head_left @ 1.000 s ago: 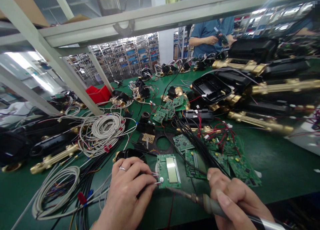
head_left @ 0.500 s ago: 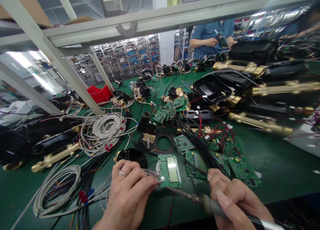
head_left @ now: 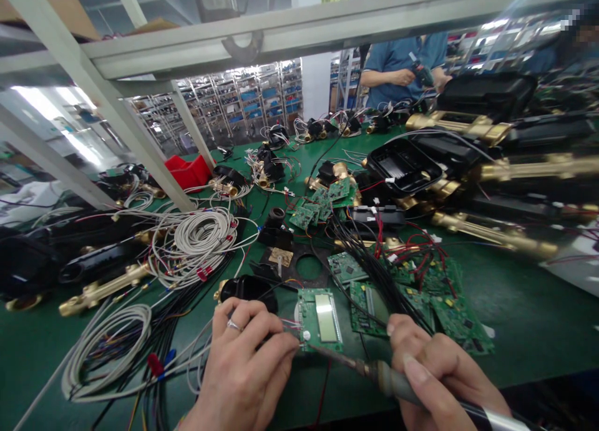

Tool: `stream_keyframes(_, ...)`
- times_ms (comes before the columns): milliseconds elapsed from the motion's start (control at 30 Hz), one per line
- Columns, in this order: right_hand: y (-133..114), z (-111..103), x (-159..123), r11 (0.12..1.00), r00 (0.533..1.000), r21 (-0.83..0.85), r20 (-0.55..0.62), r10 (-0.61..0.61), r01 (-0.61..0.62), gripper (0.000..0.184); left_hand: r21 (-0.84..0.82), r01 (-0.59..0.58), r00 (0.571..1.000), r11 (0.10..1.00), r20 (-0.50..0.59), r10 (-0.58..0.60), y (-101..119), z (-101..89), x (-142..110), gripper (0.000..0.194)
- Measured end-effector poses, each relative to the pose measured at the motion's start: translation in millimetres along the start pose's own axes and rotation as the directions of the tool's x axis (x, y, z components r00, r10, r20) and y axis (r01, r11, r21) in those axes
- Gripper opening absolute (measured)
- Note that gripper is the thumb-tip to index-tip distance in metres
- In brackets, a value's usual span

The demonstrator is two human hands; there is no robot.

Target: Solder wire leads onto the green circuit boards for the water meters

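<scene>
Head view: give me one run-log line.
left hand: at left edge of green rectangular circuit board | right hand: gripping grey-and-black soldering iron | iron tip: near board's lower edge, contact unclear

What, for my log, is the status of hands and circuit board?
Left hand by wires at left edge of LCD circuit board. Right hand grips soldering iron, tip near board's lower edge. Black wire bundle beyond right hand.

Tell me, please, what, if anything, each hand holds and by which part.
Right hand: a soldering iron, by its handle. Left hand: fingers at the circuit board's lower-left edge, near thin wires; whether they grip anything cannot be told.
</scene>
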State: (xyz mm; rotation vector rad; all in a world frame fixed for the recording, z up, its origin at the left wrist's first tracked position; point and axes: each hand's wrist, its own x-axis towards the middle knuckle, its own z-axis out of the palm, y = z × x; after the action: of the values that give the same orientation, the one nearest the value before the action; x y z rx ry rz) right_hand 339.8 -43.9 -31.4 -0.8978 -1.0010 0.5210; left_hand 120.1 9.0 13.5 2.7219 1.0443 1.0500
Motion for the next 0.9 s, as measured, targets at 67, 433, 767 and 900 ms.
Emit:
stream_keyframes(67,0.3,0.3,0.7,1.000,1.000,-0.001,0.007,0.003,-0.003,0.037,0.007,-0.001,1.000,1.000,0.003,0.001,-0.4,1.0,-0.6,0.018)
stream_keyframes(433,3.7,1.3,-0.6,1.000,1.000,-0.010,0.022,-0.001,0.002,0.035,-0.007,0.022,0.999,1.000,-0.034,-0.022,0.1,7.3,-4.6,0.017)
stream_keyframes(767,3.3,1.1,0.4,1.000,0.999,-0.021,0.043,-0.003,0.004,0.035,0.001,0.018,0.999,1.000,-0.040,-0.018,0.1,8.1,-6.7,0.017)
stream_keyframes(900,2.0,1.2,0.5,1.000,0.999,-0.021,0.035,-0.001,0.001,0.036,0.020,0.011,0.999,1.000,-0.031,-0.011,-1.1,9.4,-9.5,0.016)
